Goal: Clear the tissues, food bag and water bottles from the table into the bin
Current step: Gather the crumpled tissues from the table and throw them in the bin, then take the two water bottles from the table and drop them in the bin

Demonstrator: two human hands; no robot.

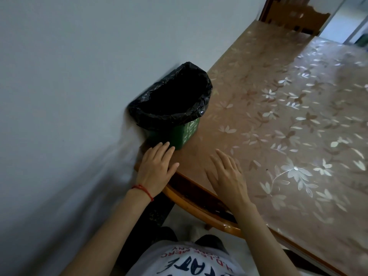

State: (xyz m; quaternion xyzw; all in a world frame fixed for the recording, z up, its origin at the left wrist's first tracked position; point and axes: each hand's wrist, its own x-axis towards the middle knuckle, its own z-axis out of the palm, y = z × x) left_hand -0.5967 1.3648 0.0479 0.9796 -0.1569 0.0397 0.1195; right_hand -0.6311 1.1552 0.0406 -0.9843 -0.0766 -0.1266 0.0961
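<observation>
shirt: white shirt [191, 261] with printed letters, nearest the camera, below both wrists
left grip: left hand [156, 169] flat, fingers straight, released, holding nothing; red string bracelet [143, 191] at its wrist
right grip: right hand [227, 173] flat on the worktop [298, 120], fingers straight, released
bin: green bin [175, 134] with black liner [171, 92], just beyond the left fingertips, against the wall [69, 56]
chair: wooden chair [294, 16] far beyond both hands

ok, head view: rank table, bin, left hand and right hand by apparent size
1. Table, by far the largest.
2. Bin, green with a black liner.
3. Left hand and right hand: look alike, no ranking. Both are nearer the camera than the bin, so they appear bigger than they really are.
</observation>
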